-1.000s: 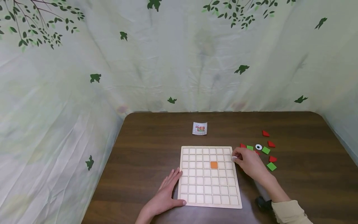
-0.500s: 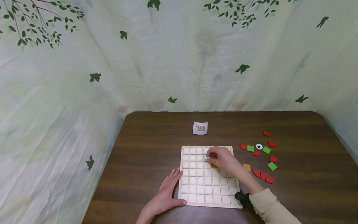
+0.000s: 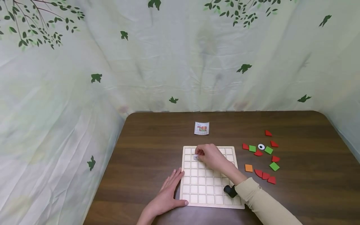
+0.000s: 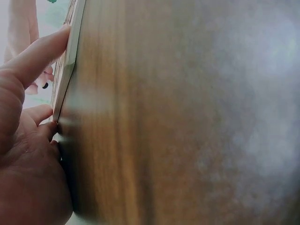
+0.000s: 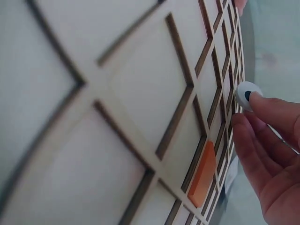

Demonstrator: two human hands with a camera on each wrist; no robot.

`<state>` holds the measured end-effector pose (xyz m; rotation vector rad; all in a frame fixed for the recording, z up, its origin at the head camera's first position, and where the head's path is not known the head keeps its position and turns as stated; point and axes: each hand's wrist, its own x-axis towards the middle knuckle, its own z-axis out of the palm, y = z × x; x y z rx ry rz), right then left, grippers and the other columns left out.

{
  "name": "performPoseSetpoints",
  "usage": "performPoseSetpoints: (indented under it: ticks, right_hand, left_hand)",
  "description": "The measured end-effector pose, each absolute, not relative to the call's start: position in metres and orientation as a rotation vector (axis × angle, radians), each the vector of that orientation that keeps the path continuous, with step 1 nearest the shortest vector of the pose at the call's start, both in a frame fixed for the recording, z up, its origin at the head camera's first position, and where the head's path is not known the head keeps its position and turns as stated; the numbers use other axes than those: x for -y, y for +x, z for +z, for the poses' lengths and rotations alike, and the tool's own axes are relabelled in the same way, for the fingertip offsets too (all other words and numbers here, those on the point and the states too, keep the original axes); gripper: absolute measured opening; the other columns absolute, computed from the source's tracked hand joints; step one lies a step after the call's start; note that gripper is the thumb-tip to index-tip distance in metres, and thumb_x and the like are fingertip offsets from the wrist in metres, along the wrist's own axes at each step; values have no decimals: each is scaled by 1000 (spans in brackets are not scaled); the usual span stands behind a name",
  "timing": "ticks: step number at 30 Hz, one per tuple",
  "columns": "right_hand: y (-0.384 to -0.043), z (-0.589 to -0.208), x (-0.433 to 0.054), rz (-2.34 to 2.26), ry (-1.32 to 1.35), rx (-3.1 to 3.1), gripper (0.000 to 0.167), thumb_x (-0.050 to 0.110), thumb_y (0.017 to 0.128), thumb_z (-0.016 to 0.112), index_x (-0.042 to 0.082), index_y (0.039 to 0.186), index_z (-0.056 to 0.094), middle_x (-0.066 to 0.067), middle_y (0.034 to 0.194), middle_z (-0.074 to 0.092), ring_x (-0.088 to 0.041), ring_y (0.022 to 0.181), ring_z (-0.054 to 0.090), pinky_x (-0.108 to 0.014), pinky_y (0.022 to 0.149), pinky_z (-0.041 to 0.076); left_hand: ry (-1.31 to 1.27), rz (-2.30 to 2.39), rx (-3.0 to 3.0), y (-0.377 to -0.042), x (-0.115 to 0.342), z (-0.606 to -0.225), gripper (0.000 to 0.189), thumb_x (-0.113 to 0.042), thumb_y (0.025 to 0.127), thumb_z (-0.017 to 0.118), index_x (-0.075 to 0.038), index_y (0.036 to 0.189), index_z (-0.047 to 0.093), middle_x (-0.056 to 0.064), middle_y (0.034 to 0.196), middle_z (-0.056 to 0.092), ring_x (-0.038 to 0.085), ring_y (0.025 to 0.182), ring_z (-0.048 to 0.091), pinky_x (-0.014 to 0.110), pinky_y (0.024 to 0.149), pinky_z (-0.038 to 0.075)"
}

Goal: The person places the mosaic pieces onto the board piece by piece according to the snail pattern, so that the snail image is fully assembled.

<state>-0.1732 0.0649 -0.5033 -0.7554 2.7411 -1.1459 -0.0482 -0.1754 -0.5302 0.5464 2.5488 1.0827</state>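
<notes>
A pale wooden grid board [image 3: 202, 189] lies on the table in the head view. My right hand [image 3: 212, 157] is over its upper left cells and pinches a round white eye piece [image 5: 242, 91] with a black dot between thumb and fingers. Whether that piece touches the board cannot be made out. An orange square tile [image 5: 202, 180] sits in one cell, seen in the right wrist view and covered by the right hand in the head view. Along the board's left edge rests my left hand [image 3: 167, 192], fingers fairly straight, thumb at the near left corner.
Right of the board lie several red pieces [image 3: 258, 153], green squares [image 3: 274, 166], another white eye piece [image 3: 261, 147] and an orange tile [image 3: 248, 168]. A small printed card [image 3: 201, 128] lies beyond the board. A printed curtain [image 3: 182, 62] hangs behind the table.
My right hand has carried the white eye piece leftward from the board's right edge to its upper left cells. The left hand has stayed at the board's edge.
</notes>
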Motion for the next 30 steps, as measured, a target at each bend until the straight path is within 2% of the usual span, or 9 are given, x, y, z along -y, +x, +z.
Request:
performPoseSetpoints:
  ticks: [7, 13, 24, 30]
  right_hand:
    - [-179, -503, -56, -1083, -754, -2747, 9, 5, 84, 75, 12, 84, 70, 9, 72, 60, -7, 67, 54, -27, 64, 47]
    - [-178, -506, -53, -1036, -757, -2754, 4, 5, 84, 74, 9, 84, 73, 6, 73, 59, -9, 67, 53, -27, 63, 46]
    - [-173, -509, -68, -1067, -731, -2759, 13, -3, 83, 71, 8, 90, 73, 3, 80, 64, -9, 71, 57, -27, 67, 49]
    - [-164, -500, -90, -1120, -593, -2683, 14, 2, 88, 69, 9, 100, 73, 4, 86, 63, -11, 76, 55, -30, 71, 50]
  left_hand:
    - [545, 1088, -2559, -48, 176, -532, 101, -38, 75, 82, -15, 157, 26, 1, 164, 15, 25, 150, 6, 50, 115, 8]
    - [551, 1084, -2567, -48, 175, -534, 101, -37, 75, 82, -15, 157, 26, 1, 164, 16, 26, 150, 7, 51, 116, 8]
    - [563, 1079, -2576, -49, 175, -534, 101, -37, 75, 82, -15, 156, 26, 2, 163, 16, 27, 150, 8, 55, 115, 10]
    - [538, 1050, -2572, -49, 175, -534, 102, -37, 74, 82, -16, 157, 25, -1, 164, 14, 23, 150, 6, 49, 116, 8]
